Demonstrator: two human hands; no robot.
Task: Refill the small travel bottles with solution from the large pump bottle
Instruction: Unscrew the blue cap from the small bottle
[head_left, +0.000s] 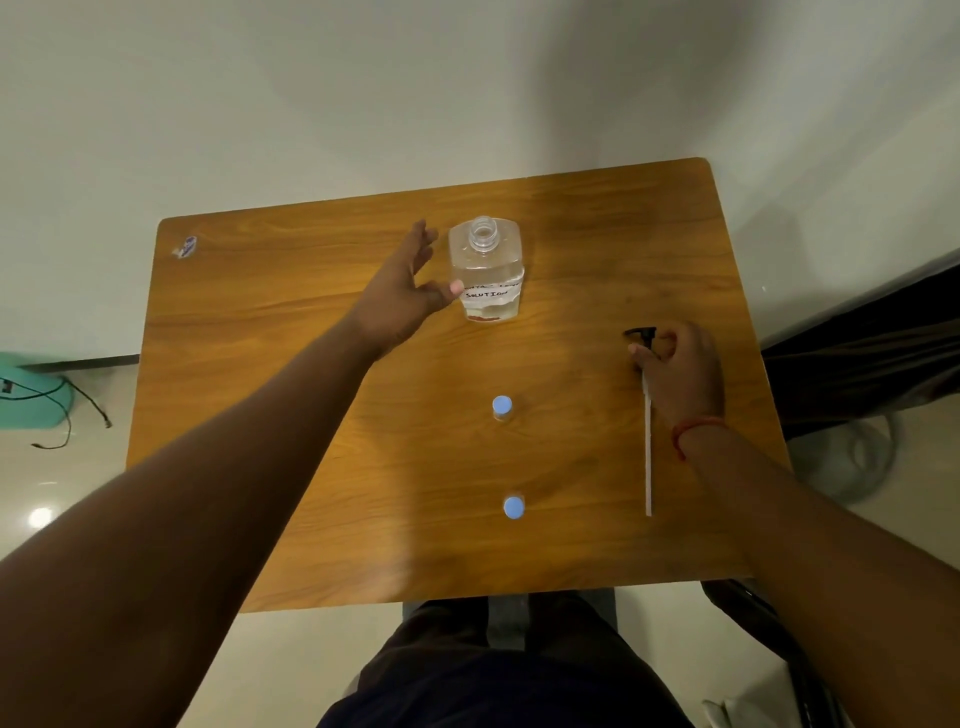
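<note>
The large bottle (485, 270) stands uncapped at 12 o'clock on the table (260, 322), its label partly unreadable. The left hand (405, 291), fingers spread, has its thumb at the bottle's side. At 3 o'clock the right hand (680, 369) pinches the pump head (641, 335), half hidden. Two blue-capped travel bottles (502, 407) (513, 507) stand toward 6 o'clock.

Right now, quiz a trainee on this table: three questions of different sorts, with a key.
1. True or false: the pump head is screwed onto the large bottle.
2. Which hand grips the pump head? A) left hand B) right hand
3. Fill in: both travel bottles wear ___ caps.

Key: 1 false, the neck is open and the pump lies on the wooden table; 2 B; 3 blue.
</note>
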